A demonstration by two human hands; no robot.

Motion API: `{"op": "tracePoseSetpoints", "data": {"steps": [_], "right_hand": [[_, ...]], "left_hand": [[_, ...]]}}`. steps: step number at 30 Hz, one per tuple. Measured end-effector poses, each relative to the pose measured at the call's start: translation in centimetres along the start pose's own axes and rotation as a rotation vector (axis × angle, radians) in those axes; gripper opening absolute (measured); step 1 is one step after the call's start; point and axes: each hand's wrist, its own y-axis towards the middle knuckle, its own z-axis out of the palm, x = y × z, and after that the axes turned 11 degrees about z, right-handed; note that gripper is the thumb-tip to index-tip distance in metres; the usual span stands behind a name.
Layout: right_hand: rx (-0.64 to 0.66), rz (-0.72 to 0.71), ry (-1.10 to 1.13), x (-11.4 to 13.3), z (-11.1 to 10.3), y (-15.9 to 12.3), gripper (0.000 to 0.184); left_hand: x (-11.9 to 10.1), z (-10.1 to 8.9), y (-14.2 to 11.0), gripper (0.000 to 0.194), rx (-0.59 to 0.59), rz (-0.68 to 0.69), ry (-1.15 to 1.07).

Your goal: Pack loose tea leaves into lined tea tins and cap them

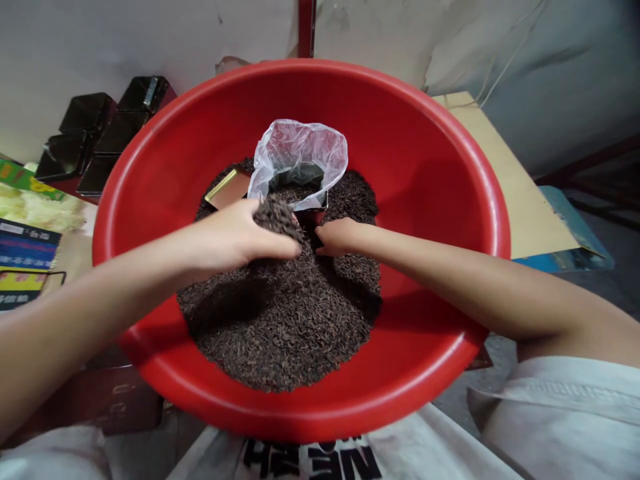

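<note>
A heap of dark loose tea leaves lies in a big red plastic tub. Within the heap stands a dark tin, lined with a clear plastic bag whose mouth is spread wide; tea shows inside. My left hand cups a handful of tea leaves just in front of the tin's near left side. Low at the tin's near right corner, my right hand has its fingers bent against it; the fingertips are partly hidden. A gold-edged tin lid rests on the tea left of the bag.
Several dark tins stand beyond the tub's left rim. Printed packaging lies at the far left. A flat cardboard sheet lies to the tub's right, against a pale wall. The tub's near rim is close to my body.
</note>
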Motion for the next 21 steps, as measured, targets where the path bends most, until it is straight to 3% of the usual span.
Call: {"op": "tracePoseSetpoints", "data": {"steps": [4, 9, 13, 17, 21], "right_hand": [[0.0, 0.004, -0.005, 0.2, -0.1, -0.2, 0.046], [-0.004, -0.001, -0.005, 0.2, -0.2, -0.3, 0.044], [-0.02, -0.018, 0.002, 0.2, -0.2, -0.2, 0.044], [-0.029, -0.025, 0.016, 0.1, -0.2, -0.2, 0.045], [-0.067, -0.04, 0.084, 0.1, 0.2, -0.1, 0.044]], "left_hand": [[-1.6, -1.7, 2.8, 0.021, -0.09, 0.097, -0.027], [-2.1, -2.1, 7.5, 0.013, -0.249, 0.264, 0.03], [-1.8, -2.5, 9.6, 0.031, -0.284, 0.208, 0.311], [-1.8, -2.3, 8.3, 0.046, -0.252, 0.293, 0.56], [-1.3, 0.8, 3.7, 0.028, -0.233, 0.638, 0.847]]}}
